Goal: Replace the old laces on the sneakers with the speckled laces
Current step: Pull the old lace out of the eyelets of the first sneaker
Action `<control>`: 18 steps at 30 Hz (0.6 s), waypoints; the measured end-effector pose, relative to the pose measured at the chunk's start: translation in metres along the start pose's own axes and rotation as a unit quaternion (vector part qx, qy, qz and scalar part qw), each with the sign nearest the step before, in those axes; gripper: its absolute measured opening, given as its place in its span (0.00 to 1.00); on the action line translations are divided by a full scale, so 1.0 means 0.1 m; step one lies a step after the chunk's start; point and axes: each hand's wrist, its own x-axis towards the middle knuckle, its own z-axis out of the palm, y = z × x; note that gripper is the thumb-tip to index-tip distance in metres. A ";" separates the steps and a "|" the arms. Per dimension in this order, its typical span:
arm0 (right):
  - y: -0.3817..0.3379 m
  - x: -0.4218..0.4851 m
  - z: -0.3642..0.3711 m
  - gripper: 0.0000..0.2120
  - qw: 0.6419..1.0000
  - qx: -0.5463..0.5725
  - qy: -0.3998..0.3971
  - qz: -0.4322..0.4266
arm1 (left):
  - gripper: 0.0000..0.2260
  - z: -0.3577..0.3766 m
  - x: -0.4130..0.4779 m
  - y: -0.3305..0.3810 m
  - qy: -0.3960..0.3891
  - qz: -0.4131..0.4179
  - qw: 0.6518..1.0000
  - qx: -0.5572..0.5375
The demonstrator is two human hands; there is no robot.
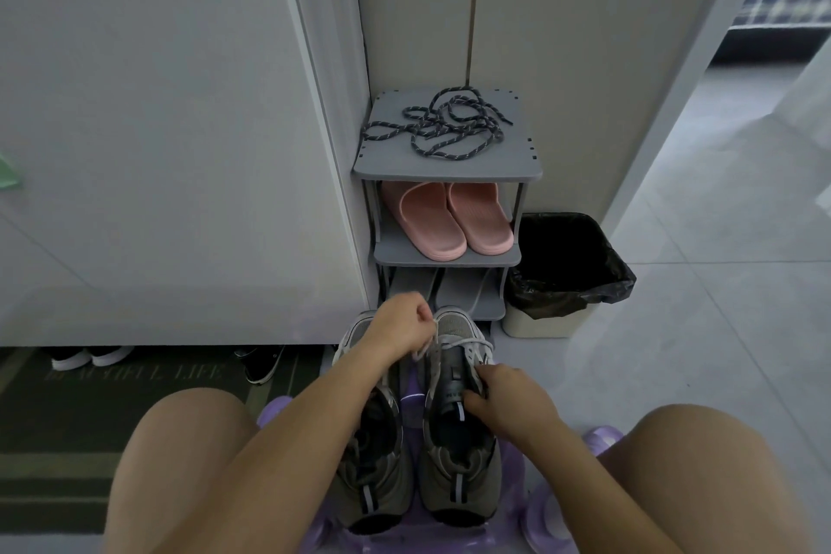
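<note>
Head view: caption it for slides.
Left hand pinches the old lace of a sneaker, right hand grips its side; speckled laces lie atop the rack.

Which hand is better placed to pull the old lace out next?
Left. The left hand pinches the white lace near the toe of the sneaker, while the right hand grips that sneaker at its tongue, so it is probably better kept steadying.

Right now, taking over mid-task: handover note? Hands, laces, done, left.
Left hand pinches the old white lace of the right-side sneaker, near the toe.
Right hand holds that sneaker at its tongue.
Speckled laces lie loose on the rack's top shelf.
Done: nothing finished; old lace still threaded.
Left: strip old laces, thread speckled ones in both sneakers.
</note>
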 end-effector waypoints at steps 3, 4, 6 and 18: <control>0.00 0.00 0.01 0.15 1.000 0.001 -0.003 0.003 | 0.01 -0.17 0.09 0.11 0.047 -0.042 0.988 -0.142; -0.01 -0.01 0.00 0.15 1.000 -0.002 -0.009 0.004 | 0.01 -0.24 0.10 0.15 0.063 -0.054 0.977 -0.197; -0.03 -0.02 -0.05 0.13 0.999 0.005 -0.034 0.008 | 0.05 -0.39 0.12 0.22 0.091 -0.058 0.949 -0.297; -0.55 0.53 -0.37 0.09 0.994 0.109 -0.011 -0.010 | 0.09 -0.68 -0.02 0.38 0.059 -0.036 0.861 -0.503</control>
